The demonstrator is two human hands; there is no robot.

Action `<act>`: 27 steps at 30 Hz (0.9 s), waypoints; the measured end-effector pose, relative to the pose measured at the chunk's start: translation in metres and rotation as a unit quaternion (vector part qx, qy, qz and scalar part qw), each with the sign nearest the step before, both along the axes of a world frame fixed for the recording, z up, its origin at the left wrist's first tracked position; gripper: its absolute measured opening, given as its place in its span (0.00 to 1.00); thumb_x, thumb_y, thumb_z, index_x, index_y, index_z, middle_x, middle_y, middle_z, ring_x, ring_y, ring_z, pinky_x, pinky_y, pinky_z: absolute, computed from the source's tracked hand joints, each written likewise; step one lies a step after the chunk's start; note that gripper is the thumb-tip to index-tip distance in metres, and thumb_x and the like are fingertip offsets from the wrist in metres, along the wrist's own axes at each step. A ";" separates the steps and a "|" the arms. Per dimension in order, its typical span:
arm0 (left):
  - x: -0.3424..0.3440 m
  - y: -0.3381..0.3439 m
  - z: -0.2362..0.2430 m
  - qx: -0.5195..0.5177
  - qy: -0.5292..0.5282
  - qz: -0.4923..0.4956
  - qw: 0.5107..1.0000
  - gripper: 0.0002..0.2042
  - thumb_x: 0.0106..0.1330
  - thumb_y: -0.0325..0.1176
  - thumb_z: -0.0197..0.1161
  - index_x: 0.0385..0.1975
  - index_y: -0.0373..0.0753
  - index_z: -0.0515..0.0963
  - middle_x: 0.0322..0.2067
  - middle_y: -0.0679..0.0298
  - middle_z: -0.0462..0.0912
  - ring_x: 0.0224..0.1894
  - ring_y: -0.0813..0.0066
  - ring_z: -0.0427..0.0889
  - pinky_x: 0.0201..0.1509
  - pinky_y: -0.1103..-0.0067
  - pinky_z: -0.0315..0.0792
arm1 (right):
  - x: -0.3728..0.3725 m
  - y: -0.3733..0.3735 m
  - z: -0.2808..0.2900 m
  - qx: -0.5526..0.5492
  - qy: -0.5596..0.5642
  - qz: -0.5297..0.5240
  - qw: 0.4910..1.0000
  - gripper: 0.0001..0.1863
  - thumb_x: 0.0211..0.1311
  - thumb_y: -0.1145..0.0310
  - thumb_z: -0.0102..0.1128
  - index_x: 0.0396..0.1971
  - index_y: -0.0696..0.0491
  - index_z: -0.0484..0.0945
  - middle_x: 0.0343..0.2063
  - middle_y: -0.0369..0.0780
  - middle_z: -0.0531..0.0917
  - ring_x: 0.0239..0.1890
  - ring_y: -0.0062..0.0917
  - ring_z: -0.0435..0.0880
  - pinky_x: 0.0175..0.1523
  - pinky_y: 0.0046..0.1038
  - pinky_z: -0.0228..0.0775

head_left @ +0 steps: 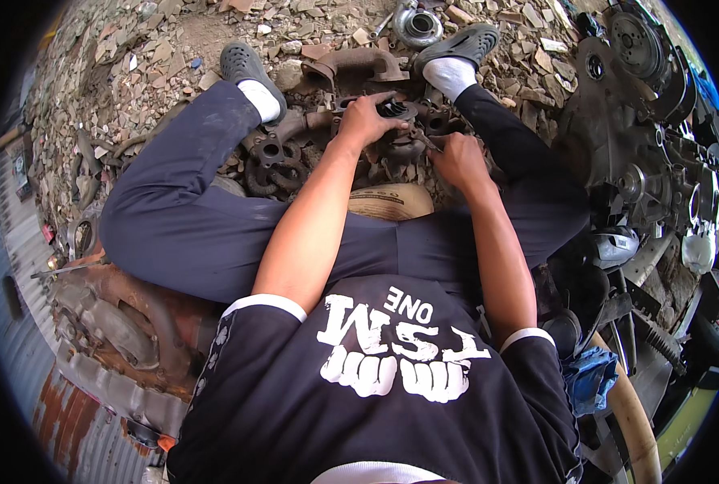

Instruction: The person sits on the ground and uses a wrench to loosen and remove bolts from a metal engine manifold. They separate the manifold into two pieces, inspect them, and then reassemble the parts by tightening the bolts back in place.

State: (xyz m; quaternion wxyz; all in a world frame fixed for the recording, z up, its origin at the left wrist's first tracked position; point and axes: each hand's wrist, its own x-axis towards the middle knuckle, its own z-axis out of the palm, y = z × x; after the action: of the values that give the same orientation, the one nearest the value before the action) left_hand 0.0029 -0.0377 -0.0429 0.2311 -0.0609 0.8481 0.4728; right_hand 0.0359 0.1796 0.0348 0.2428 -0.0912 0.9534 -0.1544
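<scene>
My left hand point(363, 123) grips the top of a dark, dirty metal housing point(396, 110) with a round opening, thumb and fingers curled round its rim, between my spread legs. Just right of it, my right hand point(459, 159) is closed on a slim metal tool point(425, 139), whose end meets the housing's right side. A rusty curved manifold point(359, 63) lies just beyond, and more grimy pipe fittings point(272, 152) sit to the left. Under my forearms is a tan sack or pad point(388, 200), partly hidden.
Broken stone point(182, 32) covers the ground ahead, with a silver turbocharger point(416, 26) at top centre. Greasy engine parts point(634, 177) and blue plastic point(592, 375) crowd the right. At left are rusty castings point(113, 323) and corrugated sheet metal point(69, 427).
</scene>
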 end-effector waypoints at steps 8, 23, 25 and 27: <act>0.001 -0.002 -0.001 -0.022 0.015 -0.021 0.999 0.41 0.42 0.52 0.83 0.61 0.49 0.79 0.48 0.47 0.86 0.52 0.54 0.86 0.59 0.67 0.78 | -0.017 -0.023 -0.017 -0.002 -0.160 -0.148 0.976 0.13 0.61 0.70 0.56 0.30 0.65 0.84 0.29 0.57 0.85 0.36 0.51 0.87 0.39 0.45 0.78; -0.011 0.037 0.009 -0.167 0.004 -0.027 0.985 0.37 0.62 0.59 0.67 0.59 0.32 0.70 0.58 0.43 0.78 0.61 0.47 0.76 0.64 0.60 0.71 | 0.005 -0.065 -0.015 -0.449 -0.261 -0.723 0.455 0.10 0.68 0.78 0.36 0.29 0.56 0.68 0.22 0.37 0.68 0.14 0.19 0.58 0.17 0.22 0.48; -0.003 0.042 -0.003 -0.147 0.062 -0.012 0.987 0.34 0.64 0.57 0.65 0.57 0.31 0.71 0.56 0.44 0.79 0.59 0.47 0.77 0.64 0.60 0.71 | 0.005 -0.069 -0.013 -0.446 -0.236 -0.741 0.443 0.07 0.64 0.82 0.38 0.30 0.58 0.67 0.18 0.35 0.62 0.14 0.18 0.53 0.16 0.20 0.44; 0.003 0.045 -0.010 -0.124 0.100 0.004 0.987 0.30 0.66 0.54 0.64 0.55 0.31 0.73 0.54 0.45 0.80 0.58 0.47 0.78 0.63 0.60 0.71 | 0.005 -0.070 -0.013 -0.451 -0.228 -0.745 0.436 0.07 0.64 0.81 0.38 0.30 0.58 0.67 0.18 0.35 0.62 0.14 0.18 0.54 0.16 0.20 0.45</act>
State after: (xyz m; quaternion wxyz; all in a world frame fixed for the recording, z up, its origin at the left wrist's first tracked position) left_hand 0.0060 0.0073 -0.0525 0.1340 -0.0449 0.9188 0.3686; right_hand 0.0412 0.1099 0.0221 0.1670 0.5957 0.3583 -0.6992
